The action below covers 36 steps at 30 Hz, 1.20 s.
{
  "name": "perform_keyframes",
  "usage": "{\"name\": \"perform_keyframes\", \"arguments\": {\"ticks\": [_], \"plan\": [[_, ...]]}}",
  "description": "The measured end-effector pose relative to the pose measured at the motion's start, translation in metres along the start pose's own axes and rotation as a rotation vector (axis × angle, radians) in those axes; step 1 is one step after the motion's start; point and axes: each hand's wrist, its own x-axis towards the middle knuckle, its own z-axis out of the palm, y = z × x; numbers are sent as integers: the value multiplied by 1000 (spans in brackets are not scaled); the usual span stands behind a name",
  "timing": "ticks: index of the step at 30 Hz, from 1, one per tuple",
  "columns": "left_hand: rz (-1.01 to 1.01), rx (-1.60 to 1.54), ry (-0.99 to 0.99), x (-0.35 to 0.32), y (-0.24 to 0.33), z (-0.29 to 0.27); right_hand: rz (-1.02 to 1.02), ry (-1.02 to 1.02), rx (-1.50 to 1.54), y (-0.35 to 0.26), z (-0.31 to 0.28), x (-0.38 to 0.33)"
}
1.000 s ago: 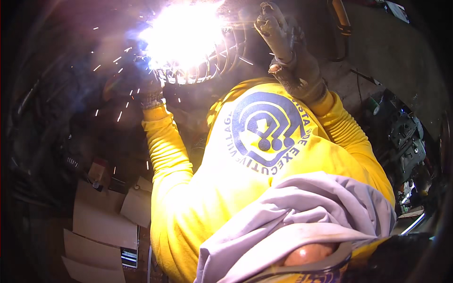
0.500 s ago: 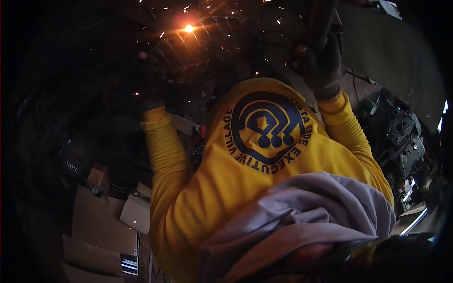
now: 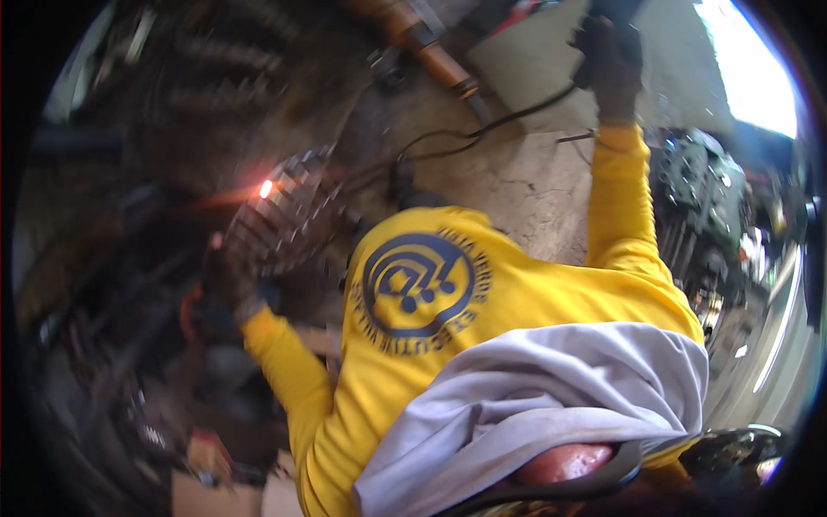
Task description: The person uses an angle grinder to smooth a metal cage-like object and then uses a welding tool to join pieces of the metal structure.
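A round, ribbed metal part (image 3: 289, 215) lies at the left, with one bright orange spot glowing on its far edge. Against its near left side is my left hand (image 3: 233, 271), dark and smeared by motion; a fingertip shows, but its grip is unclear. My right hand (image 3: 616, 73), raised far up at the right, is closed round a dark tool (image 3: 594, 39). A black cable (image 3: 538, 105) runs from beside that hand toward the floor. Both hands look gloved. The tool's kind is too dark and blurred to tell.
An orange power tool (image 3: 444, 65) lies on the floor beyond the part. Greyish machine castings (image 3: 702, 185) crowd the right side. Cardboard pieces (image 3: 211, 498) are at the lower left. A grey cloth (image 3: 551, 370) hangs over my yellow shirt (image 3: 525, 289).
Sparks have stopped flying and the scene is brighter. My right hand has moved away from the ribbed part with the tool. The view has shifted, bringing the orange power tool into sight.
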Motion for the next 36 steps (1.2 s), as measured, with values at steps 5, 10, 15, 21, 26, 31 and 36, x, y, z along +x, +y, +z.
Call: {"name": "perform_keyframes", "arguments": {"ticks": [5, 10, 15, 21, 26, 31, 36], "plan": [[-275, -2, -11, 39, 61, -19, -23, 272, -18, 36, -43, 99], [210, 377, 76, 45, 115, -44, -6, 266, -328, 116, -38, 190], [-603, -328, 159, 42, 150, -82, 14, 146, -617, 191, 9, 254], [-720, -235, 282, 70, 255, -81, 25, -28, -855, 271, 42, 285], [-573, 97, 502, 40, 240, -68, 8, -115, -854, 300, 88, 270], [-805, -149, 566, 68, 282, -64, -24, -88, -796, 291, 100, 254], [-751, -34, 303, 92, 288, -88, -91, 0, -662, 264, 102, 226]]}}
